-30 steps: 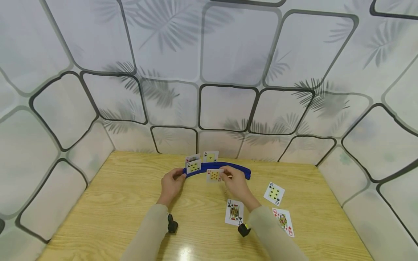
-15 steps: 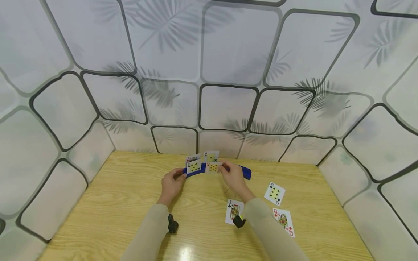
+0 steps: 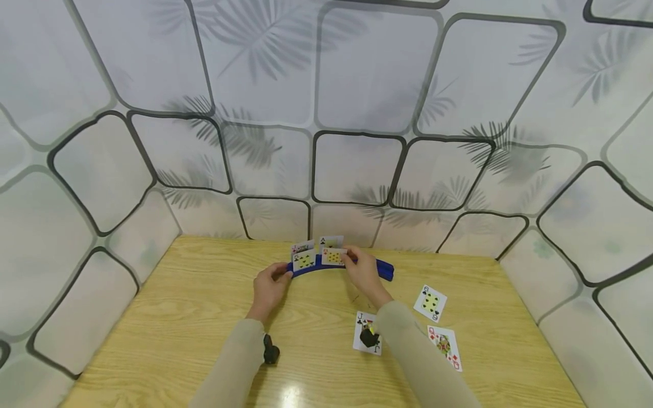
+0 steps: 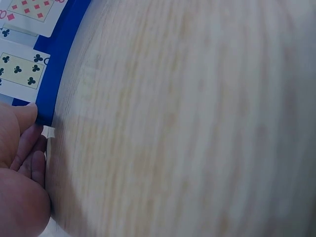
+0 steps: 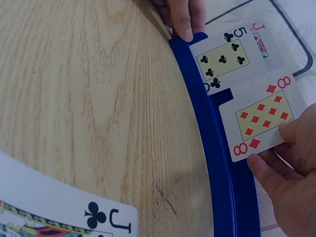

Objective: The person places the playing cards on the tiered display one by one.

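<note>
My right hand pinches the eight of diamonds by its right side. This card stands at the blue curved card holder, over its front part; whether its lower edge sits in the slot, I cannot tell. At the holder's left end, my left hand grips the end with thumb and fingers. The five of clubs stands in the front row near that end, with a red jack behind it. Behind the eight, an ace stands in the back row, partly hidden.
On the wooden table lie a jack of clubs, a six of spades and a queen of diamonds. My right wrist's black camera covers part of the jack in the head view. A patterned wall rises behind the holder.
My right hand has carried the eight of diamonds up and slightly left, from in front of the holder to against it, below the ace. My left hand stays on the holder's end.
</note>
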Demonstrator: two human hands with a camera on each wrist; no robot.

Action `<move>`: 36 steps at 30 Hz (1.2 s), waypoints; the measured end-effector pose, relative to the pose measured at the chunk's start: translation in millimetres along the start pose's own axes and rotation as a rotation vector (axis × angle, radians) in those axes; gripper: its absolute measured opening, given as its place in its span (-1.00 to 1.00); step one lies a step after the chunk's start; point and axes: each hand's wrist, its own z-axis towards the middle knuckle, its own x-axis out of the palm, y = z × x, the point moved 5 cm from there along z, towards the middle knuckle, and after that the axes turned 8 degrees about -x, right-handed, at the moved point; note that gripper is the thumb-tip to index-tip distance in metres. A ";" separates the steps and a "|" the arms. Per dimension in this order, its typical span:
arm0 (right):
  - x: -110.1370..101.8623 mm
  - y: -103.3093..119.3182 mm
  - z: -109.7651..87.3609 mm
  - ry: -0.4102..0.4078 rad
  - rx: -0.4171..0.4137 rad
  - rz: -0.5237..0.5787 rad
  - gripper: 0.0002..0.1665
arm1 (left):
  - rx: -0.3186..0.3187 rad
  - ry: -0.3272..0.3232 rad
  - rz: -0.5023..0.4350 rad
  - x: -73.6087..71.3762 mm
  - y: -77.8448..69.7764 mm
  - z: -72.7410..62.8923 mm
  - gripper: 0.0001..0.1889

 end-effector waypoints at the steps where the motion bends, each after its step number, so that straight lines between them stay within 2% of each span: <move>1: 0.3 -0.6 0.7 -0.002 0.002 0.000 -0.65 | 0.000 0.000 0.002 0.0 -0.2 -0.1 -0.68; 15: 6.0 -2.5 9.1 0.017 0.002 0.029 -0.76 | -0.008 -0.001 0.004 -0.5 -0.8 0.1 -0.69; 36: 13.6 -6.4 9.8 0.031 -0.045 0.017 -0.78 | -0.016 0.008 0.014 0.6 -0.5 -0.8 -0.68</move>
